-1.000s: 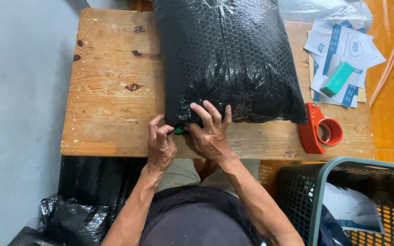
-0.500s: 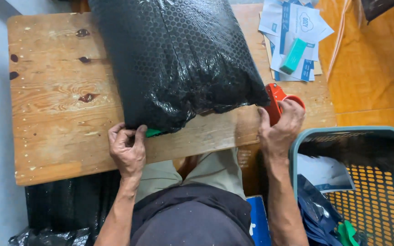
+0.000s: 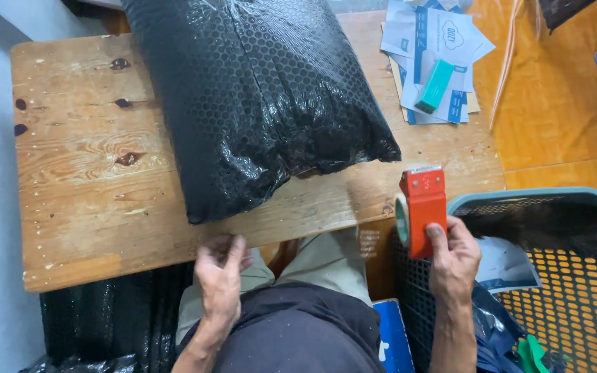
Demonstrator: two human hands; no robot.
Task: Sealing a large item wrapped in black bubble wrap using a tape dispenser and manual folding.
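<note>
Right hand [image 3: 454,259] grips orange tape dispenser [image 3: 421,211] just off the table's [image 3: 84,200] near right corner. Left hand [image 3: 221,276] open, empty, at near edge below the black bubble-wrap parcel [image 3: 257,97]. Taping step; next, likely needs the dispenser brought onto the parcel's near end.

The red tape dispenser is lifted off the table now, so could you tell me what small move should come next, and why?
Probably bring the red tape dispenser in the right hand over to the near edge of the black bubble-wrapped parcel. That end looks loosely bunched, and the left hand rests free at the wooden table edge just below it.
</note>
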